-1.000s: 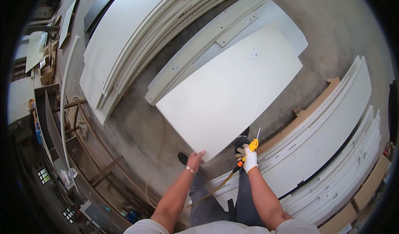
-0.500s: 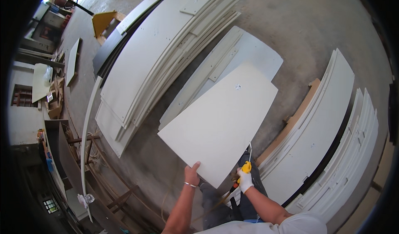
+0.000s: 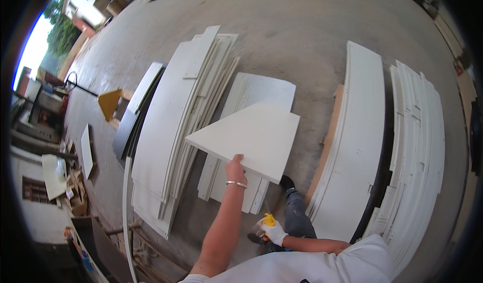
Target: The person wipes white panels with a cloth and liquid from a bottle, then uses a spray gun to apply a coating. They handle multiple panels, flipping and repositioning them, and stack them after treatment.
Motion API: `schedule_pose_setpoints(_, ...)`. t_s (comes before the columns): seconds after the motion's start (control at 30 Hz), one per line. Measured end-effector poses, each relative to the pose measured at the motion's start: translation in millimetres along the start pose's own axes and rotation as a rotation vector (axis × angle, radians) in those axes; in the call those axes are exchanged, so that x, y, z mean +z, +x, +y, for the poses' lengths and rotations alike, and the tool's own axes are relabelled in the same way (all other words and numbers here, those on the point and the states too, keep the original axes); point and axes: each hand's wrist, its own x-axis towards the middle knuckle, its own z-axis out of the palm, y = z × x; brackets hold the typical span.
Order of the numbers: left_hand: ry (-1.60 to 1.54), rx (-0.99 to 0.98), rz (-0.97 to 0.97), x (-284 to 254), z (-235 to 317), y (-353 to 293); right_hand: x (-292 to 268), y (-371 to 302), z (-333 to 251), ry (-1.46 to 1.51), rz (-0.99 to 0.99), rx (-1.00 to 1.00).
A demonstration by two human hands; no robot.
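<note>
A white board (image 3: 254, 141) is tilted above the floor, with my bare left hand (image 3: 235, 169) gripping its near edge, thumb on top. A bracelet circles that wrist. Below and beyond the board lie light panels (image 3: 279, 88), partly covered by it. Lower and to the right, close to my legs, my right hand (image 3: 271, 232) in a white glove is closed around a yellow air blow gun (image 3: 269, 219). The gun is apart from the board, and its grip is mostly hidden by the fingers.
A tall stack of white panels (image 3: 168, 117) stands to the left, beside dark panels (image 3: 128, 127). At the right are another white stack (image 3: 352, 137) and a row of pale panels (image 3: 417, 147). A yellow pallet jack (image 3: 109, 105) stands far left.
The board has moved farther from my body and tilted, with my left hand still on its near edge. My right hand with the blow gun has drawn back toward me from the board.
</note>
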Motion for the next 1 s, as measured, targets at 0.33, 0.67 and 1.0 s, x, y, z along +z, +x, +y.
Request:
schedule_pose_setpoints(0.33,-0.252,0.027,0.12,16,-3,14,-75,87,-19,0.488,0.028,0.061)
schedule_pose_setpoints(0.67,-0.123,0.327,0.15,15,10,-72,-163,200,-178,0.576,-0.016,-0.012)
schedule_pose_setpoints(1.0,0.138,0.509,0.361,-271,19,-340,-95,218,-83,0.256,0.044,0.388)
